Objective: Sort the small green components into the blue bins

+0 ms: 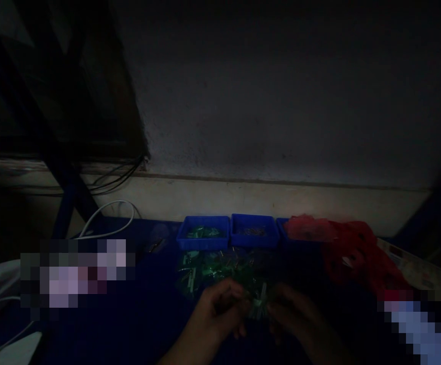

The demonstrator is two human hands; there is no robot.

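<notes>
In the dim head view my left hand [216,317] and my right hand [300,314] face each other low in the middle, fingers curled in. Between them is a small clear plastic packet [259,306] with pale greenish strips in it. Both hands seem to pinch its sides; the fingertips are partly lost in shadow. Just beyond lies a spread of shiny clear packets [224,268] with green and thin metallic pieces. Behind these stand a blue tray [203,243] of green pieces and a second blue tray [256,242] of small, indistinct pieces.
A third blue tray [300,243] bears pinkish-red plastic, and a red mesh bag [351,253] lies beside it. A printed carton [426,268] is at the right. White cables [129,223] loop over the blue table [129,324] at left. A wall [273,101] rises behind.
</notes>
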